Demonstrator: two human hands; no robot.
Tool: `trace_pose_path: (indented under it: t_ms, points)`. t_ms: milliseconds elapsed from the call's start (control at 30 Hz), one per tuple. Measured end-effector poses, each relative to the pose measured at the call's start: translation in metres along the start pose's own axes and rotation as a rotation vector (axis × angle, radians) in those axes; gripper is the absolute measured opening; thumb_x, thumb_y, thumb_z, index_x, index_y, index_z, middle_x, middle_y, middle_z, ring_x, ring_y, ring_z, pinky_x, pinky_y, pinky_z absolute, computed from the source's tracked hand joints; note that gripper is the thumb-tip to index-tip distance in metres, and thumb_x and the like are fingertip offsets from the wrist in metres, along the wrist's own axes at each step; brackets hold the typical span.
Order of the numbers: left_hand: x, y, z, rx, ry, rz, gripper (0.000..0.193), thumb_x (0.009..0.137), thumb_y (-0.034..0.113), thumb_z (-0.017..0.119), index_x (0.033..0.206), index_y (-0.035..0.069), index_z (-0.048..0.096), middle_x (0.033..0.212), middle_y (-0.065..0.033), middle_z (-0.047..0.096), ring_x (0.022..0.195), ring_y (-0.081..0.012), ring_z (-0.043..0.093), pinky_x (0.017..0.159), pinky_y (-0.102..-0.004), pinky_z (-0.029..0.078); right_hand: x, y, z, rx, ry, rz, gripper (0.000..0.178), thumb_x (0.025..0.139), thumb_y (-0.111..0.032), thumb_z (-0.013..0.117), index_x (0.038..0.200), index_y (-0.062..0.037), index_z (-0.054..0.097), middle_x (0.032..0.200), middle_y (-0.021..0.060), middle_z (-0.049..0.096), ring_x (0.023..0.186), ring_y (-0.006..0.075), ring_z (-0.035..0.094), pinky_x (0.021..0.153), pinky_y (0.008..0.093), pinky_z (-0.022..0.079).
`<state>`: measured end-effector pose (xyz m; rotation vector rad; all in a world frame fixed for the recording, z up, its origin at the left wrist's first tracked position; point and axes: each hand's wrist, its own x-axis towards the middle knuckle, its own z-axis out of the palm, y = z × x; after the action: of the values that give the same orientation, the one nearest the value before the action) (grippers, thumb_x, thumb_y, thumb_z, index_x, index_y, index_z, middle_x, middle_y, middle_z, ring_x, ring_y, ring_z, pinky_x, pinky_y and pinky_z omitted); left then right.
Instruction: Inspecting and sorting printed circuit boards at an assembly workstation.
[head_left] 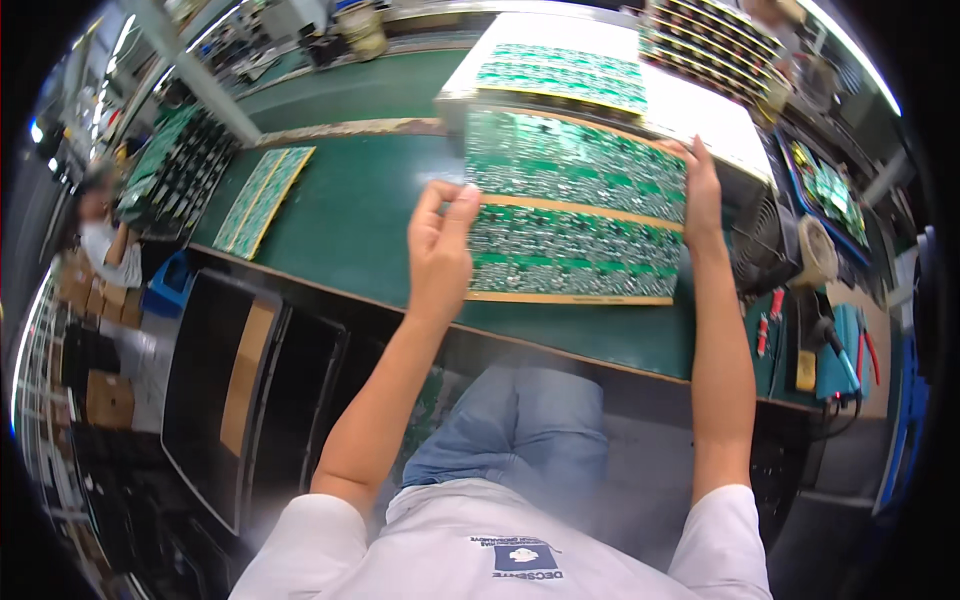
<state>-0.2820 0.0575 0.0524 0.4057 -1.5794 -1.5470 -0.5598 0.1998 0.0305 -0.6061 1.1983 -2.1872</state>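
Between my two hands I hold up a large green circuit board panel [575, 215], populated with many small parts and crossed by tan strips. My left hand [440, 245] pinches its left edge, thumb on the face. At the upper right edge, my right hand [700, 195] is closed around the side, with part of its fingers hidden behind the panel. Just beyond it, a second board panel [560, 75] lies on a white lit surface [560, 30]. Another panel [262, 200] rests on the green bench [370, 200] to the left.
Boards stand in a rack [180, 175] at far left, where a person [110, 245] sits. More boards fill a rack [710, 45] at the upper right. A fan [760, 245], a soldering iron [838, 350], red pliers [870, 345] and a blue tray [825, 190] are at right.
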Motion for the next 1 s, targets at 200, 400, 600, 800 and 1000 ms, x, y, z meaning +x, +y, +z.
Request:
trace_pose_path:
  t_ms: [200,400,600,800,1000]
  points:
    - [-0.005,0.012,-0.036,-0.202,0.183,-0.115,0.013,0.098,0.014,0.049,0.089,0.006,0.055,0.080,0.0003,0.056,0.069,-0.0043,0.048,0.063,-0.0190,0.040,0.006,-0.007,-0.018,0.109,-0.165,0.006,0.053,0.101,-0.046,0.035,0.105,0.0007,0.061,0.087,0.0097,0.065,0.073,0.0151,0.058,0.065,0.0266,0.043]
    - [0.027,0.028,-0.126,-0.151,0.579,0.148,0.015,0.098,0.014,0.050,0.088,0.004,0.056,0.081,-0.0031,0.057,0.068,-0.0087,0.053,0.063,-0.0230,0.044,0.005,-0.005,-0.026,0.033,-0.181,-0.011,0.054,0.102,-0.048,0.035,0.105,-0.0010,0.062,0.083,0.0082,0.064,0.065,0.0155,0.057,0.057,0.0259,0.041]
    - [0.087,0.029,-0.253,0.008,0.814,0.226,0.018,0.096,0.017,0.051,0.095,-0.001,0.051,0.084,-0.0076,0.056,0.067,-0.0122,0.055,0.059,-0.0268,0.046,0.006,-0.002,-0.026,0.021,-0.163,0.000,0.054,0.102,-0.048,0.036,0.103,-0.0015,0.062,0.079,0.0076,0.063,0.060,0.0148,0.054,0.055,0.0259,0.039]
    - [0.122,0.020,-0.322,0.038,1.226,0.184,0.019,0.094,0.017,0.050,0.090,-0.001,0.049,0.082,-0.0092,0.052,0.063,-0.0147,0.050,0.055,-0.0297,0.043,0.005,-0.002,-0.026,0.009,-0.154,0.021,0.053,0.101,-0.048,0.036,0.101,-0.0021,0.062,0.077,0.0070,0.061,0.059,0.0145,0.053,0.054,0.0256,0.038]
    - [0.135,0.009,-0.347,0.167,1.298,0.017,0.020,0.092,0.018,0.051,0.083,0.000,0.048,0.079,-0.0100,0.052,0.062,-0.0163,0.048,0.055,-0.0305,0.042,0.005,-0.001,-0.024,-0.002,-0.151,0.035,0.052,0.101,-0.048,0.036,0.101,-0.0022,0.062,0.077,0.0071,0.061,0.059,0.0142,0.053,0.053,0.0253,0.038]
